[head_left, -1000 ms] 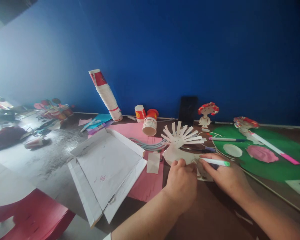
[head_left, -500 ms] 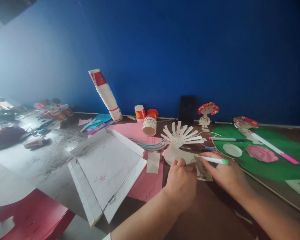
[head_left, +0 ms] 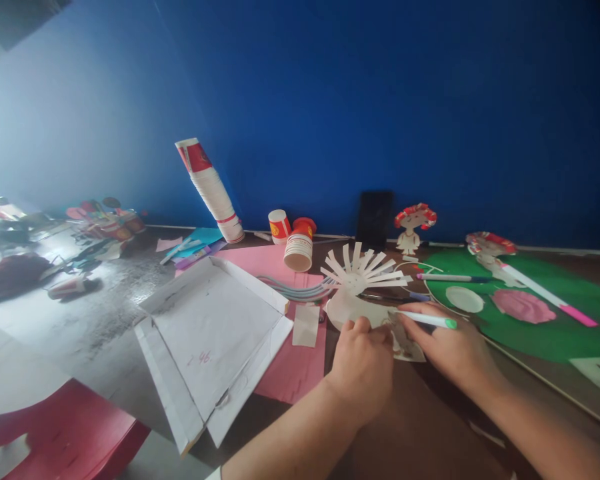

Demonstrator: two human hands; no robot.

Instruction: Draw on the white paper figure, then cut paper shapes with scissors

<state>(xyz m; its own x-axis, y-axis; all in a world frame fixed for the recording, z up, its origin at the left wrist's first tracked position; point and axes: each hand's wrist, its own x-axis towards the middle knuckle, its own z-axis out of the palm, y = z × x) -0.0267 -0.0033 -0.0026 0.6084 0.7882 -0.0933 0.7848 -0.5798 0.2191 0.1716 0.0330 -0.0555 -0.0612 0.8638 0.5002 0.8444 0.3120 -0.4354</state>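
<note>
My right hand (head_left: 450,347) grips a white marker (head_left: 425,319) with a green end, its tip over a pale paper piece (head_left: 347,309). The fingers of my left hand (head_left: 363,363) are curled on that paper's near edge, holding it against the dark table. Between my hands, part of the paper shows a greyish drawn or cut shape, too blurred to make out. Just behind lies a paper cup cut into spread white strips (head_left: 360,273). A small paper doll figure (head_left: 409,230) with red and white hair stands near the wall.
To the left lies a white box lid (head_left: 220,333) on pink paper (head_left: 300,373). A leaning stack of paper cups (head_left: 213,193) and more red cups (head_left: 299,250) stand behind. At right, a green round sheet (head_left: 530,340) carries a pink-ended marker (head_left: 550,293). A black phone-like slab (head_left: 375,217) leans on the wall.
Almost nothing differs. Both hands, the marker and the paper stay in place, apart from a very slight shift of the whole view.
</note>
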